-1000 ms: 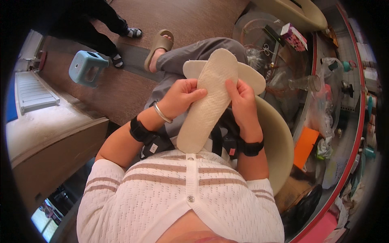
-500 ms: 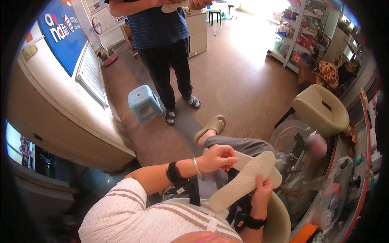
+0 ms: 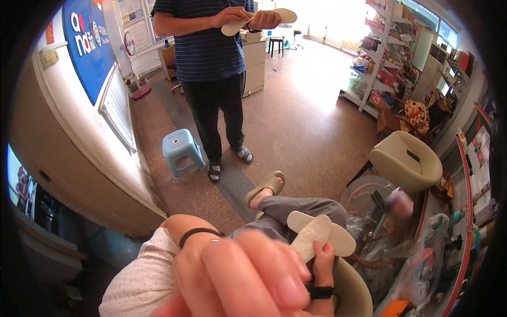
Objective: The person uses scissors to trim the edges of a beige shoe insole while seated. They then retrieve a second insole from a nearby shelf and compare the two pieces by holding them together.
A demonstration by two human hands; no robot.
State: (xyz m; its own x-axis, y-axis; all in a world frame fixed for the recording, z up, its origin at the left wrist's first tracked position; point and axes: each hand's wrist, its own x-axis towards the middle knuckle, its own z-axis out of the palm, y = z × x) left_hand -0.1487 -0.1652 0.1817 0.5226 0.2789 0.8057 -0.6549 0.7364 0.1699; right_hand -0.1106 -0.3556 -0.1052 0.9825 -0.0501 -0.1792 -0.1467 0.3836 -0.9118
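My left hand (image 3: 245,274) is raised very close in front of the view, large and blurred. Its fingers are curled in, and whatever they hold, if anything, is hidden. At my lap, my right hand (image 3: 324,261) grips two pale insoles, crossed over each other. The upper insole (image 3: 315,232) has a textured face; the lower insole (image 3: 341,241) sticks out from under it to both sides. My left hand covers the near end of the upper one. Facing me, another person's hands hold a pale insole (image 3: 285,16).
A light blue plastic stool (image 3: 182,150) stands ahead, left of the standing person (image 3: 208,58). To the right are a cream armchair (image 3: 405,161), a round glass table (image 3: 364,203) with things on it, and loaded shelves (image 3: 377,58). A white-topped wall (image 3: 90,153) runs along the left.
My left hand has left the insoles and come up close to the view. My right hand keeps hold of them, now turned. The other person's hands and insole show more fully.
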